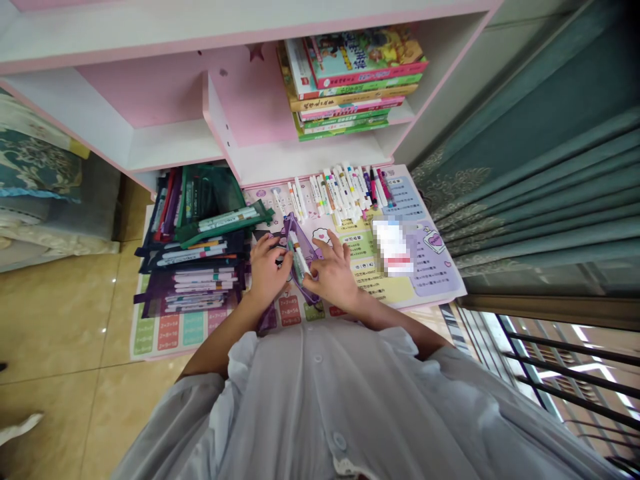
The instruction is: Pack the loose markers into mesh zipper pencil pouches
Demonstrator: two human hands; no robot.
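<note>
A: Room around the purple pouch (299, 257)?
B: My feed: shelf (310, 160) at 12, stacked pouches (195, 283) at 9, loose markers (343, 190) at 1, shirt (310, 393) hiding mat (435, 275) edge at 6. Gap at 3, up to pixelated item (393, 247).
A: Hands?
B: Left hand (271, 268) curls at pouch's 9 side, right hand (334, 272) bends in from 4. Can't tell if either grips. Pouch sits between them, far end toward 11.

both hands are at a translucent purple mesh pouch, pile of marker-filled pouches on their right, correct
Not quite: the left hand and right hand are at a translucent purple mesh pouch, but the pile of marker-filled green, navy and purple mesh pouches lies to their left, not right, as the head view shows.
</note>
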